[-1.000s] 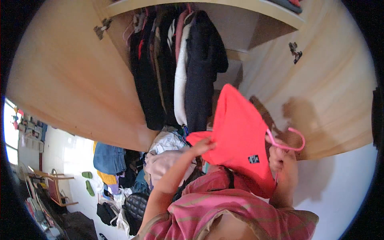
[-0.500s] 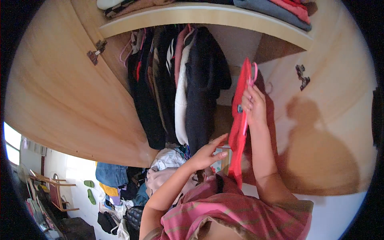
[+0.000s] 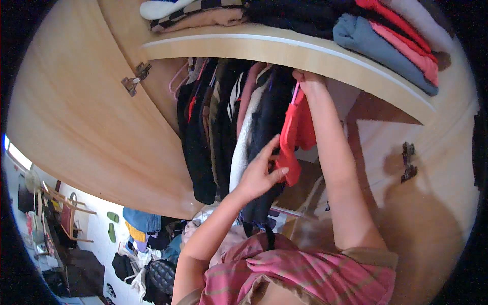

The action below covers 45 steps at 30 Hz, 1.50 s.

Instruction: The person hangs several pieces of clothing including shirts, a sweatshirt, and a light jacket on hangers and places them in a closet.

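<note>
Holding red garment [image 3: 295, 134] | right hand [image 3: 307, 81] clamped on hanger (pink) [image 3: 295, 94] | left hand [image 3: 259, 173] pinching hem

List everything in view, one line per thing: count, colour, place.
red garment: one, red, on a pink hanger, just under the shelf
hanging clothes: a row, mostly black, some white and pink, left of the red garment
shelf: one, light wood, above the row
folded clothes: several, red, grey-blue, black, beige, on the shelf
doors: two, light wood, open at both sides
hinges: two, metal, one per door
floor clutter: many pieces, mixed colours, lower left
left hand: fingers on the garment's lower edge
right hand: raised, gripping the hanger top
</note>
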### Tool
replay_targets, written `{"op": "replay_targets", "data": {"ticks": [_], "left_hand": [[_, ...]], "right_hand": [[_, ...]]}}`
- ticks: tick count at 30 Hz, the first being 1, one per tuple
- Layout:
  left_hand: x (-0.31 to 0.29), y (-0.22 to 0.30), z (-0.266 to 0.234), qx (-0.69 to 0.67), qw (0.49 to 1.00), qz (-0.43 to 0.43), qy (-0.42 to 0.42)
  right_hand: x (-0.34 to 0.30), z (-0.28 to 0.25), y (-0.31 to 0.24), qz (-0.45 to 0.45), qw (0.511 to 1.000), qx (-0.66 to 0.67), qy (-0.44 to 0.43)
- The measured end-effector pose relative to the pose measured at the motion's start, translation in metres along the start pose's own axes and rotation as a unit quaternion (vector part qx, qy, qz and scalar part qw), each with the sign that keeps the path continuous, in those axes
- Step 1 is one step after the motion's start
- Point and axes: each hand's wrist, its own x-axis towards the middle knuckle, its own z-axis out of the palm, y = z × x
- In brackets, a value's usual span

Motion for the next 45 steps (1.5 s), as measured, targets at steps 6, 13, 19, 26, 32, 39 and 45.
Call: {"op": "replay_targets", "data": {"ticks": [6,13,19,26,32,39,45], "left_hand": [[0.016,-0.011,-0.011,0.014,0.996,-0.063,0.055],[-0.013,-0.029,-0.014,0.208,0.941,0.069,0.258],[-0.053,-0.118,0.007,0.267,0.948,-0.081,0.152],[-0.138,-0.194,0.022,0.186,0.908,-0.368,-0.075],[-0.226,-0.232,0.019,0.111,0.915,-0.381,-0.078],[-0.377,-0.321,0.030,0.062,0.887,-0.456,0.028],[-0.445,-0.380,-0.011,0.148,0.770,-0.619,0.037]], "right_hand": [[0.020,-0.009,0.058,0.047,0.967,-0.210,0.138],[-0.038,-0.073,0.065,-0.166,0.929,-0.297,0.142],[-0.178,-0.105,0.141,0.009,0.940,-0.186,0.287],[-0.345,-0.246,0.266,0.412,0.800,-0.390,0.195],[-0.434,-0.309,0.316,0.522,0.644,-0.559,0.024],[-0.479,-0.299,0.362,0.592,0.671,-0.444,0.036],[-0.524,-0.344,0.452,0.557,0.619,-0.554,-0.010]]}}
